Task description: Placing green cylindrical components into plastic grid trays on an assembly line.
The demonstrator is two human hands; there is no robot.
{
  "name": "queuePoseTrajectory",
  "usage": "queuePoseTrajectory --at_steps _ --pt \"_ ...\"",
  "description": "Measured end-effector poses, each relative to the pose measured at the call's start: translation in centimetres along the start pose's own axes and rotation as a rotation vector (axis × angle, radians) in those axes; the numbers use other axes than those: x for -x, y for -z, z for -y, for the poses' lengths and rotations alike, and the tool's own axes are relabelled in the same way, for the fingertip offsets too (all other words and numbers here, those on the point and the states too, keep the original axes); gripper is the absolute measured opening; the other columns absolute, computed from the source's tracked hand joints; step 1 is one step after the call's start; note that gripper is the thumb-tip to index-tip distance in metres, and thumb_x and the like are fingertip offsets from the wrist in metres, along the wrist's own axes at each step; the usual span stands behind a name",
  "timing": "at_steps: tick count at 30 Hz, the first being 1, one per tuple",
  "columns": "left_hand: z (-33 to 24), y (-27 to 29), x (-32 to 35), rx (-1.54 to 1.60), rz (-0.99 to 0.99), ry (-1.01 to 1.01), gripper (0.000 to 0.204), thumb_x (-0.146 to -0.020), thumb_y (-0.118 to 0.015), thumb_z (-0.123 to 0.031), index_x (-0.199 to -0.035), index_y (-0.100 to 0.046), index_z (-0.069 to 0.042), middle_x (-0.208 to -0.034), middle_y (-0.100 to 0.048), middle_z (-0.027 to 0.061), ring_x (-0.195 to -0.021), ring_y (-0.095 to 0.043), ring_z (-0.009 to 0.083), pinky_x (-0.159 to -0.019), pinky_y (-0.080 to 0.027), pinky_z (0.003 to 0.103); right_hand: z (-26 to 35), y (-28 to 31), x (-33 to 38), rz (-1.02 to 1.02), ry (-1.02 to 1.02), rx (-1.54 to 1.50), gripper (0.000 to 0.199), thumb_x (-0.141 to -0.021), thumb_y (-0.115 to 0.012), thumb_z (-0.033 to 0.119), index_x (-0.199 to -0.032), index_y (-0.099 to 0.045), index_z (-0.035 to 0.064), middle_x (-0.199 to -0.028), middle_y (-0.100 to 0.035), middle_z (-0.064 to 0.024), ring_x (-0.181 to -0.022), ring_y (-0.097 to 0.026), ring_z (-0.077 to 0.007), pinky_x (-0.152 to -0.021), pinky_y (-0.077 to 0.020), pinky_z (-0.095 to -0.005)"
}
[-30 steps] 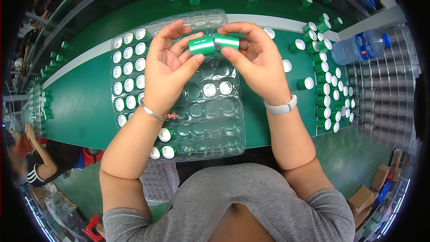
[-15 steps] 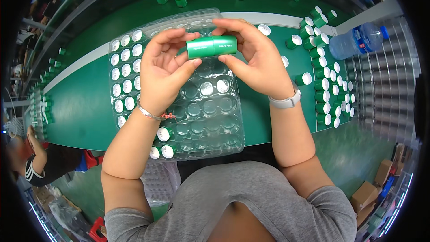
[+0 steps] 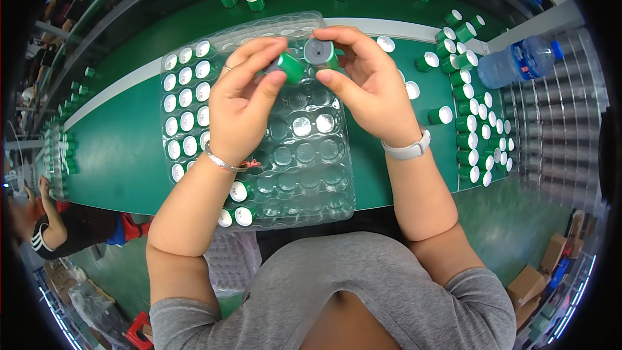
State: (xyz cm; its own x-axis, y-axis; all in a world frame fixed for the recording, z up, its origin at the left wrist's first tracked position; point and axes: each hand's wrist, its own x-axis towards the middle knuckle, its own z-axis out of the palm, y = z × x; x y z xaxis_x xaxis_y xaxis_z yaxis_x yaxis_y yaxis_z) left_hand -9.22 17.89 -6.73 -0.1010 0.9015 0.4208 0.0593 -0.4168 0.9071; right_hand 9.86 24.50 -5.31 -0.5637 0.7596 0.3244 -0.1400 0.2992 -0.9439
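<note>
Above a clear plastic tray (image 3: 283, 174) my left hand (image 3: 241, 100) pinches a short green cylinder (image 3: 291, 70) between thumb and fingers; it is tilted and a little blurred. Close to its right, my right hand (image 3: 370, 87) grips another green cylinder (image 3: 322, 56), whose dark grey end with a small hole faces up. The two cylinders are apart. Rows of green cylinders with white round tops (image 3: 186, 97) fill the tray's left columns, partly hidden by my left arm. The tray's right-hand cups hold nothing, apart from shiny round reflections in some.
At the right end of the green table (image 3: 110, 155) stand many more white-topped green cylinders (image 3: 466, 122). A blue-capped plastic bottle (image 3: 518, 61) lies behind them beside a ribbed tray stack (image 3: 557, 129). Several cylinders (image 3: 255, 1) stand along the far side. Another person (image 3: 55, 227) is at the left.
The two cylinders, held end to end before, are now separated. The right one has turned its dark grey end up, while the left one has tilted. The tray has shifted slightly right.
</note>
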Motion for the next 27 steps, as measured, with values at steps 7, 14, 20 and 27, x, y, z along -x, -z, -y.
queuePoseTrajectory --at_steps 7,14,20,27 --pt "-0.8 -0.9 0.4 -0.019 -0.048 0.034 0.05 -0.078 -0.074 0.006 -0.125 -0.058 0.003 -0.129 -0.055 0.0142 -0.119 -0.057 0.0239 -0.1 -0.05 0.036 -0.2 -0.2 0.0 0.02 -0.04 -0.052 0.046 -0.085 -0.063 -0.007 -0.129 -0.051 -0.0023 -0.127 -0.056 -0.0124 -0.117 -0.055 -0.0203 -0.101 -0.0447 -0.0349" --pt "-0.4 -0.6 0.5 -0.042 -0.027 -0.007 0.047 -0.077 -0.074 0.006 -0.122 -0.06 0.002 -0.127 -0.057 0.014 -0.119 -0.057 0.0246 -0.104 -0.048 0.035 -0.5 -0.4 0.0 0.02 -0.035 -0.142 0.046 -0.084 -0.06 -0.01 -0.129 -0.052 -0.0022 -0.127 -0.056 -0.0134 -0.12 -0.054 -0.0222 -0.103 -0.044 -0.036" --pt "-0.2 -0.5 0.5 -0.031 -0.026 -0.028 0.046 -0.077 -0.073 0.006 -0.121 -0.061 0.001 -0.129 -0.057 0.014 -0.121 -0.056 0.0247 -0.104 -0.047 0.035 -0.2 -0.3 0.0 0.007 0.018 -0.061 0.045 -0.082 -0.059 -0.013 -0.126 -0.055 -0.0027 -0.128 -0.056 -0.0136 -0.12 -0.054 -0.0225 -0.102 -0.0447 -0.0358" --pt "-0.3 -0.5 0.5 -0.089 -0.029 -0.029 0.045 -0.077 -0.074 0.006 -0.12 -0.062 0.0 -0.127 -0.058 0.0139 -0.12 -0.057 0.0247 -0.103 -0.047 0.035 -0.1 -0.4 0.0 0.0 0.032 -0.027 0.044 -0.082 -0.058 -0.014 -0.124 -0.056 -0.0027 -0.129 -0.055 -0.0139 -0.12 -0.054 -0.0227 -0.102 -0.0453 -0.0354"
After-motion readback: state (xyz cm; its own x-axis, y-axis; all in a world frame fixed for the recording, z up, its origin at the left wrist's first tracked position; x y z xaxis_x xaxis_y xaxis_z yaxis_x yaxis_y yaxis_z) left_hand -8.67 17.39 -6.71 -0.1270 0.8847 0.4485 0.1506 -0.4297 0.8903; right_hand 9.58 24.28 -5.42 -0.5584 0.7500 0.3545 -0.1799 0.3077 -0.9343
